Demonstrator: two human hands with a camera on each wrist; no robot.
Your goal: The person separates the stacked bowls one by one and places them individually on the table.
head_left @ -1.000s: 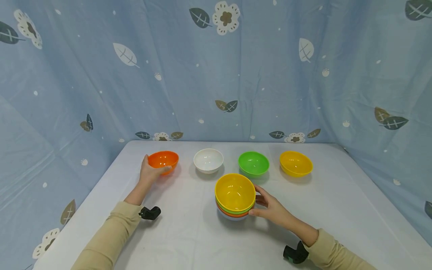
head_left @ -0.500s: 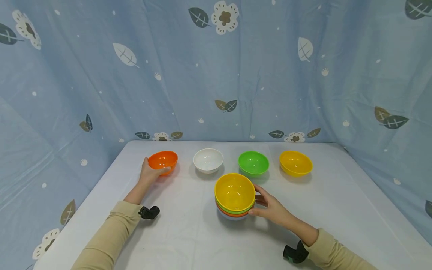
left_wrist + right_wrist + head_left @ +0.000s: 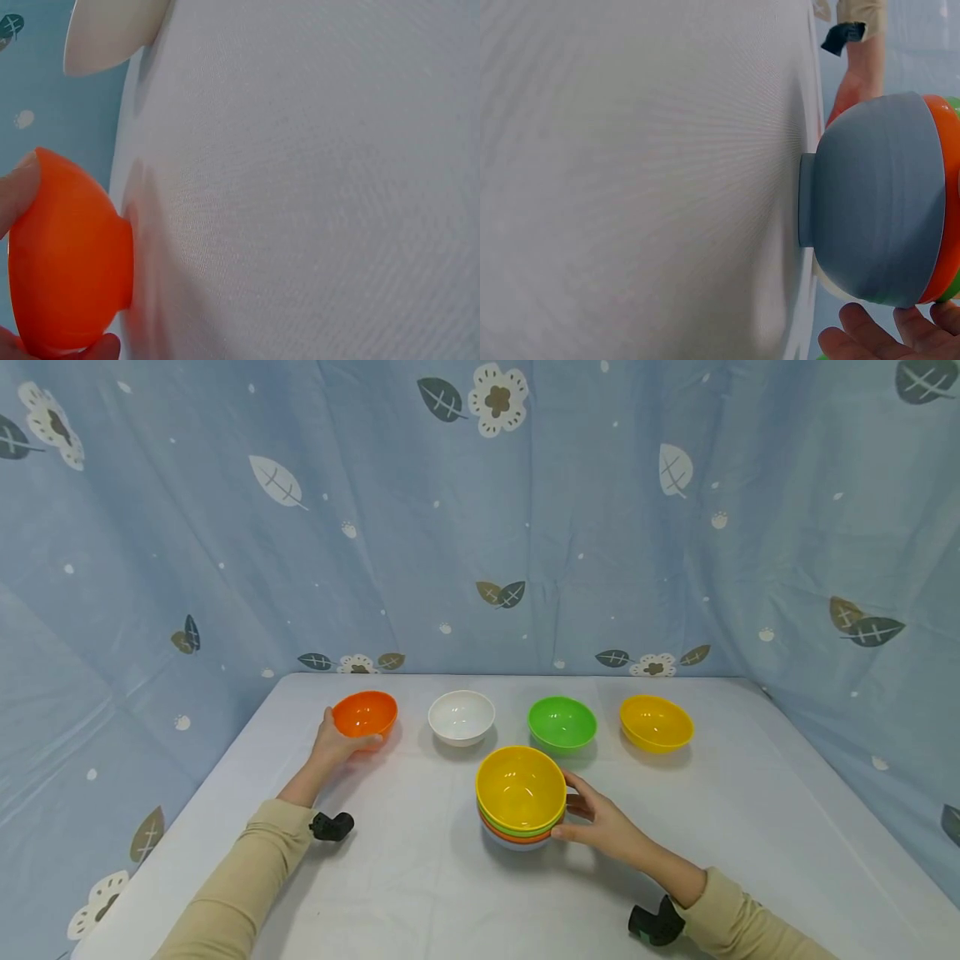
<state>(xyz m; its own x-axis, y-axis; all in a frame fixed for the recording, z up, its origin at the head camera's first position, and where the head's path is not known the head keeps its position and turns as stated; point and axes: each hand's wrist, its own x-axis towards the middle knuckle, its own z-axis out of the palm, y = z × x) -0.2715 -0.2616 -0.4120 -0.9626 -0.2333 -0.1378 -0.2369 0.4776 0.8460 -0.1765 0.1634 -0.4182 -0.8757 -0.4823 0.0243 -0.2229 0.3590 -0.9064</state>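
"Orange at the far left: what is the finding?"

"The left hand pinches the orange bowl, thumb at the near side, fingers at the left. Whether its foot touches the white cloth I cannot tell."

"Next along?"

"A white bowl, upright, apart from the orange one."

"And the governing relation?"

"The stack of bowls lies to the right of the left hand's grip and nearer the wearer, opening upward, with no hand on its left side. The grey-blue bowl is lowest. All are round, so no long axis counts. Just behind it sits a green bowl."

"The nearer hand?"

"The right hand, in contact: thumb at the stack's near side, fingers curved round the right."

"Remainder?"

"One yellow bowl, farthest right, untouched."
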